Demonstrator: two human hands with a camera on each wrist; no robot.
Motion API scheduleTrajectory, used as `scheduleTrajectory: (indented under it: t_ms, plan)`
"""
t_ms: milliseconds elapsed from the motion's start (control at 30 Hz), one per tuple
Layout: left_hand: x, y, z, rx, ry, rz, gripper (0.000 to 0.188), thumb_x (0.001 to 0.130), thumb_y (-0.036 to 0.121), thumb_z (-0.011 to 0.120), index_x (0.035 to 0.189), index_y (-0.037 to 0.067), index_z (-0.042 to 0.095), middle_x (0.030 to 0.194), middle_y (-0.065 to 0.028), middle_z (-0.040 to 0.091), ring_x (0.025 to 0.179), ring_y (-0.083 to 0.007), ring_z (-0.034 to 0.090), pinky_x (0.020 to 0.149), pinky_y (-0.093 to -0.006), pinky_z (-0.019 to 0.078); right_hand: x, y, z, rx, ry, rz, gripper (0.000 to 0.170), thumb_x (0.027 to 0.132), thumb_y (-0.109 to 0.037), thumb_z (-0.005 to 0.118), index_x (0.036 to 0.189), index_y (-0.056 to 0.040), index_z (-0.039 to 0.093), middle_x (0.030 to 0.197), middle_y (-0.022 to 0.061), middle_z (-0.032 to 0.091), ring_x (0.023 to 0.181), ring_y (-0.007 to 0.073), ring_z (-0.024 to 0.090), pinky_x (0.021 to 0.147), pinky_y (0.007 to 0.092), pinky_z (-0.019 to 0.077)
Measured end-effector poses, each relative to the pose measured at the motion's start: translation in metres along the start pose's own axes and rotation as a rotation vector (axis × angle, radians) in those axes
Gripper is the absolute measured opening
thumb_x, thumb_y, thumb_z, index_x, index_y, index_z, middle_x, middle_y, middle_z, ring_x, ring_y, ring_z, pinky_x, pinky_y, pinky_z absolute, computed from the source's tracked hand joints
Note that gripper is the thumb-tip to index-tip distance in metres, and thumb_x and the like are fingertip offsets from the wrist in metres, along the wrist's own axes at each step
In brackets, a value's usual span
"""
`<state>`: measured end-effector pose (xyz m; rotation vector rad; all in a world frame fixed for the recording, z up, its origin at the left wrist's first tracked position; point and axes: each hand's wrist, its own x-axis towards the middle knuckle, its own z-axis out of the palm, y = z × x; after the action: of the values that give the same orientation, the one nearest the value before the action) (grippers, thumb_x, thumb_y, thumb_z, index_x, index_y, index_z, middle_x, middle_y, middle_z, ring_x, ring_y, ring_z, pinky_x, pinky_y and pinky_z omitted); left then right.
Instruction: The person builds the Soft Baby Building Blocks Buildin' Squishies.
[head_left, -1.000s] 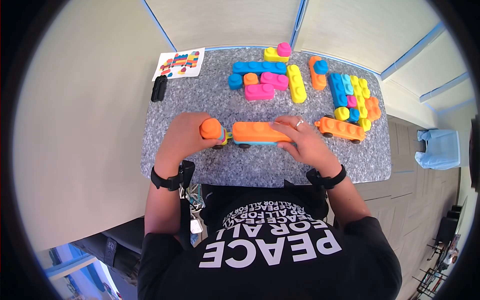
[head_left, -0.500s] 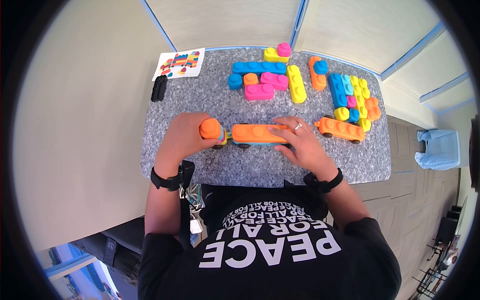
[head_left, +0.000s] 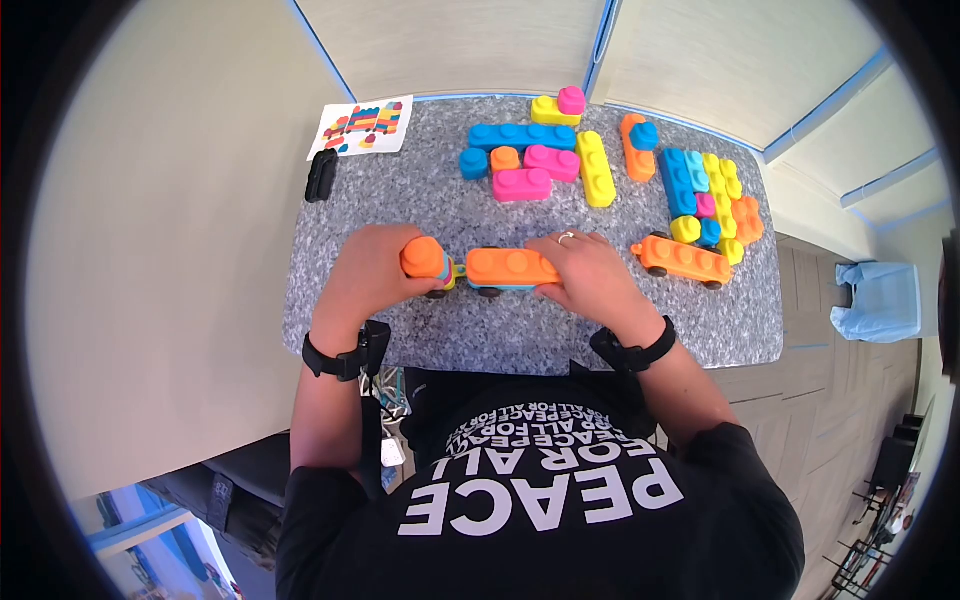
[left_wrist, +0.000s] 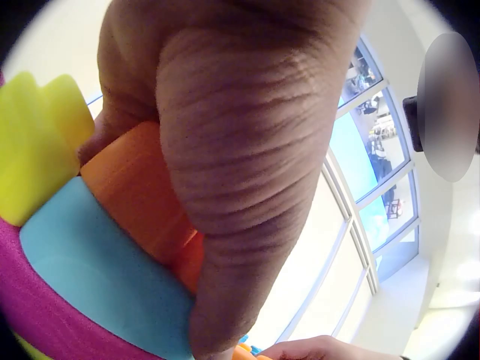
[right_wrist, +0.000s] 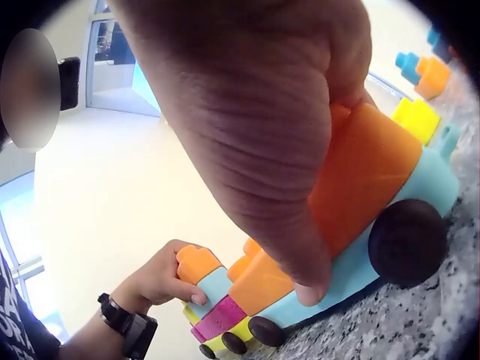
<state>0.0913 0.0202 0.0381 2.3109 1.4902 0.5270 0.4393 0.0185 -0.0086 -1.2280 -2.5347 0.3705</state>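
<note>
My left hand (head_left: 365, 275) grips a small toy train engine of stacked blocks. Its top block is orange (head_left: 423, 256); in the left wrist view a light blue block (left_wrist: 105, 270) and a magenta one (left_wrist: 37, 304) lie below. Coupled at its right is a light blue wheeled car (right_wrist: 352, 281) carrying a long orange block (head_left: 510, 265). Over the right end of that block lies my right hand (head_left: 597, 280), the thumb on the near side and the fingers across the top, pinching it. The palm hides the car's right end in the head view.
An orange wheeled car (head_left: 685, 258) sits to the right. Behind it several blocks form a cluster (head_left: 705, 205). More loose blocks, including a blue bar (head_left: 520, 136) and a yellow bar (head_left: 596, 172), lie at the back. A picture sheet (head_left: 362, 127) and a black object (head_left: 320, 176) occupy the back left.
My right hand has slid left along the long orange block and closed its fingers and thumb around it. The left hand keeps its hold on the engine.
</note>
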Motion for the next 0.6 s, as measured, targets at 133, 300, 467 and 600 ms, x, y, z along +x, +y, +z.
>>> scheduleTrajectory:
  t_ms: [133, 300, 467, 600]
  plan:
    - [-0.001, -0.002, -0.001, -0.001, 0.003, 0.0, 0.047, 0.074, 0.035, 0.105, 0.105, 0.008, 0.082, 0.098, -0.0148, 0.082, 0.094, -0.0428, 0.078, 0.085, -0.0508, 0.062, 0.005, 0.001, 0.004, -0.017, 0.013, -0.016, 0.06, 0.085, -0.023, 0.097, 0.139, -0.013, 0.072, 0.122, 0.0112, 0.083, 0.122, 0.035, 0.077, 0.103, 0.0516, 0.0581]
    - [-0.002, -0.004, -0.003, 0.007, -0.019, -0.011, 0.049, 0.074, 0.035, 0.105, 0.107, 0.008, 0.082, 0.099, -0.0149, 0.082, 0.095, -0.0426, 0.078, 0.086, -0.0507, 0.0619, 0.008, 0.001, 0.007, -0.008, -0.005, -0.009, 0.058, 0.085, -0.023, 0.096, 0.137, -0.0137, 0.072, 0.121, 0.0113, 0.082, 0.122, 0.0351, 0.077, 0.103, 0.0521, 0.0579]
    - [-0.01, 0.009, -0.016, 0.204, -0.014, 0.005, 0.07, 0.075, 0.035, 0.106, 0.132, 0.007, 0.077, 0.129, -0.0128, 0.082, 0.124, -0.0389, 0.076, 0.108, -0.0511, 0.0592, 0.011, -0.003, 0.004, 0.007, -0.062, 0.027, 0.063, 0.085, -0.022, 0.097, 0.142, -0.013, 0.072, 0.129, 0.0136, 0.082, 0.127, 0.0376, 0.076, 0.109, 0.0528, 0.0573]
    - [-0.012, 0.05, -0.006, 0.176, 0.244, 0.264, 0.08, 0.082, 0.032, 0.103, 0.15, 0.008, 0.07, 0.151, -0.013, 0.074, 0.147, -0.039, 0.064, 0.129, -0.056, 0.0473, 0.011, 0.0, 0.005, 0.014, -0.046, 0.003, 0.064, 0.083, -0.023, 0.098, 0.141, -0.0129, 0.073, 0.128, 0.0138, 0.082, 0.127, 0.0381, 0.075, 0.109, 0.0527, 0.0568]
